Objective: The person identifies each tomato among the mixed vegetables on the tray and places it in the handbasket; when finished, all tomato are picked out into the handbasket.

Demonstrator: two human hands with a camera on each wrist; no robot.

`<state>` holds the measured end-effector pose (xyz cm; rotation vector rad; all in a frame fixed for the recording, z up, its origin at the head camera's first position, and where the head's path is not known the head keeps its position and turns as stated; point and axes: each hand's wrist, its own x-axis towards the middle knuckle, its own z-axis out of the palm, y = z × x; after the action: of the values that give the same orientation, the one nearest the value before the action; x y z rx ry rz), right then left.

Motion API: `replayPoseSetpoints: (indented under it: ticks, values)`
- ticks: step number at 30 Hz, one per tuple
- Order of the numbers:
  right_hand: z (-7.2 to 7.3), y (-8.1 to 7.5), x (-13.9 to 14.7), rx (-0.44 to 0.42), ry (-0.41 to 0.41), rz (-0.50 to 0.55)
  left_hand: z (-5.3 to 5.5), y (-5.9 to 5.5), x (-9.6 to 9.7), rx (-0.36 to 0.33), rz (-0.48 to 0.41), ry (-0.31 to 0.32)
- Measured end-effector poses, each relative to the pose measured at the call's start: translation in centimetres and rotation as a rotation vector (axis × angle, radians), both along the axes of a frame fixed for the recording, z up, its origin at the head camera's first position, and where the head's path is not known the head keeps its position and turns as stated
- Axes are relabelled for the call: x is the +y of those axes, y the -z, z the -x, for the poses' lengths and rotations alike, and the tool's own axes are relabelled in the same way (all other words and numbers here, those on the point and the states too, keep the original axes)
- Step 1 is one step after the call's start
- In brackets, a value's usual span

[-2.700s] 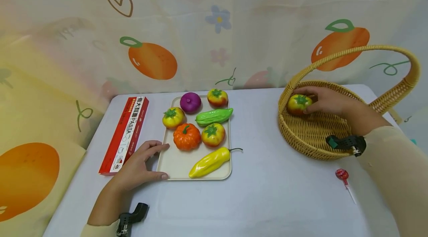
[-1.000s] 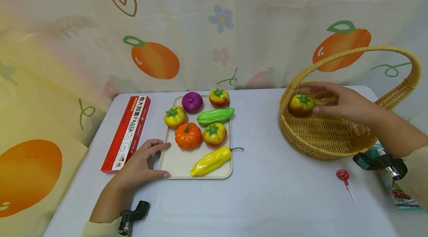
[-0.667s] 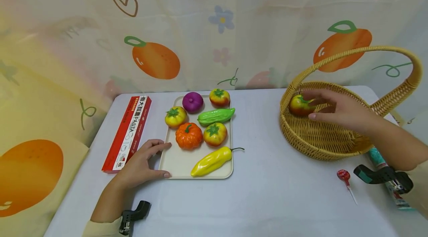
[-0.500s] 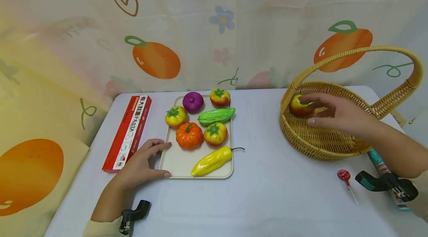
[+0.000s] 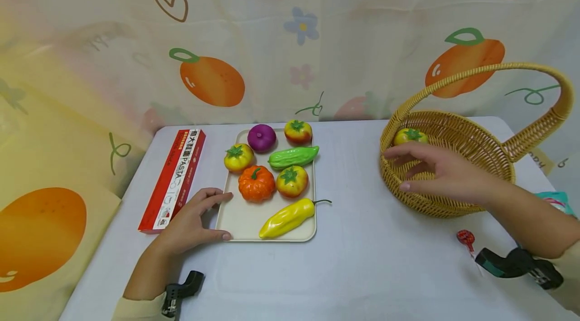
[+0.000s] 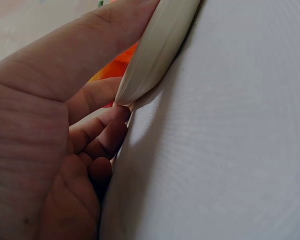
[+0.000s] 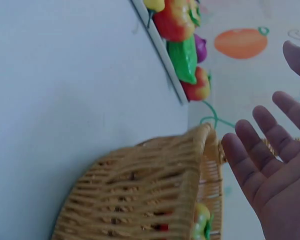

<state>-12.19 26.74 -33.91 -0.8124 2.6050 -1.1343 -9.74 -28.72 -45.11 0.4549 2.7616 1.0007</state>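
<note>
My left hand [image 5: 195, 223] holds the near left corner of a cream tray [image 5: 242, 228], thumb and fingers at its rim. Close up in the left wrist view, the thumb lies along the tray wall [image 6: 152, 55] with several fingers curled beside it. On the tray lie a yellow pepper [image 5: 286, 219], an orange pumpkin [image 5: 256, 183], a purple onion [image 5: 261, 138], a green bitter melon [image 5: 293, 157] and several red-yellow tomatoes [image 5: 292, 181]. My right hand [image 5: 446, 172], holding nothing, hovers over the near left side of a wicker basket [image 5: 471, 135]. Inside, a tomato [image 5: 410, 136] is partly hidden behind it.
A red pasta box [image 5: 172, 180] lies left of the tray. A red lollipop [image 5: 465, 238] lies in front of the basket, its stick partly hidden by the right wrist camera. At the right edge shows a teal packet [image 5: 556, 201]. The basket's tall handle [image 5: 480, 68] arches above it.
My right hand has let go of the tomato in the basket and moved away from it, left and toward the near rim. The left hand stays at the tray.
</note>
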Motion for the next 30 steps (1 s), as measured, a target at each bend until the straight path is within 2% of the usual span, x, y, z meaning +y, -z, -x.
replayPoseSetpoints:
  ticks: [5, 12, 17, 26, 30]
  values:
    - [0.0, 0.2, -1.0, -0.012, -0.048, 0.028, 0.0, 0.0, 0.0, -0.004, -0.001, 0.001]
    - [0.2, 0.5, -2.8, -0.039, -0.040, 0.011, 0.0, 0.0, -0.1, 0.007, -0.006, 0.007]
    - [0.5, 0.8, -4.2, -0.072, -0.065, 0.044, 0.0, 0.1, -0.2, 0.008, 0.002, 0.006]
    - [1.1, 1.4, -6.3, -0.052, -0.108, 0.101, 0.0, 0.1, -0.2, 0.012, -0.006, 0.011]
    - [1.6, 1.6, -7.1, -0.075, -0.111, 0.110, 0.0, 0.0, -0.1, -0.003, -0.010, 0.004]
